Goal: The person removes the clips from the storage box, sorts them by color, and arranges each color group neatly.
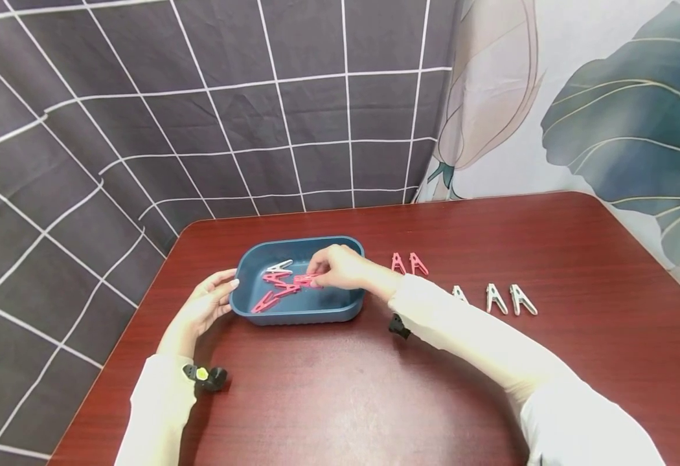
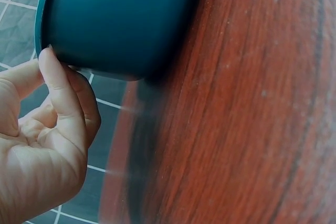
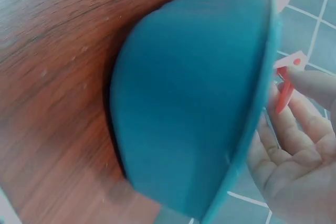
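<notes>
Red clip [image 1: 307, 279] in right hand [image 1: 340, 266]

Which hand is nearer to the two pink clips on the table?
Right. The right hand is over the tray, just left of the pink clips; the left hand touches the tray's far left side.

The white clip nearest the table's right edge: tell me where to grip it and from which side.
Take the rightmost white clip by its two splayed legs, the wide end toward the person, coming from above with the right hand. It lies flat on the table, narrow tip pointing away, with open table on its right; its neighbour lies close on the left, so place the grip from the near side.
</notes>
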The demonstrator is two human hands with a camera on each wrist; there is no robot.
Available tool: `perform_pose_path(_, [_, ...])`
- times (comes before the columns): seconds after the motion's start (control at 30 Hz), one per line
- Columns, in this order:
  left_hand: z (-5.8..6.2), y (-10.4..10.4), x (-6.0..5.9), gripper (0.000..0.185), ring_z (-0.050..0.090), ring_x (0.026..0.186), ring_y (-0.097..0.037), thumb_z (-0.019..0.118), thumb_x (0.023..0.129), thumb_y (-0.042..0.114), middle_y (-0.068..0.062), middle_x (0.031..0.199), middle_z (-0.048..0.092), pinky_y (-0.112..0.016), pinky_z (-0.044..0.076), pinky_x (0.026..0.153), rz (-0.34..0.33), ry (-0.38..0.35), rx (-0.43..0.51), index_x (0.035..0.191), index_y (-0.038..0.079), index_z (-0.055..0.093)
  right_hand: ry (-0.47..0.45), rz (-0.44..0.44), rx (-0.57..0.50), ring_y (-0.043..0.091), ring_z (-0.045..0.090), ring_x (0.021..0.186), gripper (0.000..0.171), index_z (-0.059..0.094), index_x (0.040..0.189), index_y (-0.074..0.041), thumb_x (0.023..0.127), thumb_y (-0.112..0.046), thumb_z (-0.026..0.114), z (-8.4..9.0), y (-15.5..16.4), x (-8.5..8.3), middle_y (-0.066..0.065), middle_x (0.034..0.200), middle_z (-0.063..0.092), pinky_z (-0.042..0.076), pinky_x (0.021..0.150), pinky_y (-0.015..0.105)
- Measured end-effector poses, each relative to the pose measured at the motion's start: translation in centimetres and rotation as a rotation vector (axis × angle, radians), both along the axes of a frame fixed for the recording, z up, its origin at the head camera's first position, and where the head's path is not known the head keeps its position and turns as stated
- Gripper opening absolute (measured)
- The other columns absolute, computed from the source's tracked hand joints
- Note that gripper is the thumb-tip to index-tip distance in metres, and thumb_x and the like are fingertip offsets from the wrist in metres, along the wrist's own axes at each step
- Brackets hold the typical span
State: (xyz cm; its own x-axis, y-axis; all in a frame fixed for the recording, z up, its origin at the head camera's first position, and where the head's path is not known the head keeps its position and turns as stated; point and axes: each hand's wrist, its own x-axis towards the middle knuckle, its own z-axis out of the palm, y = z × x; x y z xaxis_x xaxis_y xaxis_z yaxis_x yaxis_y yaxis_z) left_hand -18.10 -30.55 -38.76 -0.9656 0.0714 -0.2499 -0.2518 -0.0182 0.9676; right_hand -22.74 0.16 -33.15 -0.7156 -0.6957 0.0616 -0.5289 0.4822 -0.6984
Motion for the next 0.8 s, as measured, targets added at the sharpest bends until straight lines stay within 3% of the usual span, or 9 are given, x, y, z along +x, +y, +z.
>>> perform_pose_path(0.43, [-0.3,-0.1,-0.1,0.019,0.065,0.073,-0.004,0.05,0.099,0.011,0.009,0.086,0.066,-0.019,0.053,0.065,0.007,-0.015,0.03,0.116,0.019,0.051,-0.18,-0.157,-0.185,0.008,0.064,0.073,0.015,0.069,0.093,0.002,0.08,-0.005,0.071,1.7,5.3,0.0,0.01,0.08,0.072,0.047,0.067,0.02])
perform_pose_path(0.53, [-0.2,-0.1,-0.1,0.019,0.065,0.074,-0.004,0.05,0.099,0.011,0.009,0.087,0.066,-0.019,0.053,0.065,0.008,-0.01,0.026,0.116,0.018,0.05,-0.245,-0.231,-0.19,0.006,0.059,0.063,0.017,0.068,0.096,0.002,0.081,-0.006,0.07,2.0,6.6,0.1,0.008,0.079,0.071,0.045,0.054,0.02])
perform_pose_path(0.67, [-0.1,-0.1,0.0,0.018,0.064,0.074,-0.003,0.05,0.099,0.012,0.01,0.087,0.066,-0.019,0.053,0.066,0.009,-0.001,0.016,0.114,0.02,0.051,-0.314,-0.309,-0.184,0.007,0.056,0.058,0.02,0.065,0.099,0.003,0.083,-0.008,0.067,2.0,8.3,-0.1,0.005,0.077,0.069,0.043,0.05,0.021])
perform_pose_path(0.8, [0.0,0.0,0.0,0.016,0.065,0.074,-0.003,0.051,0.098,0.012,0.01,0.086,0.066,-0.019,0.053,0.065,0.003,0.004,0.02,0.111,0.022,0.053,-0.355,-0.358,-0.188,0.007,0.061,0.068,0.025,0.064,0.103,0.007,0.085,-0.01,0.067,1.5,10.1,-0.6,0.007,0.082,0.07,0.05,0.066,0.021])
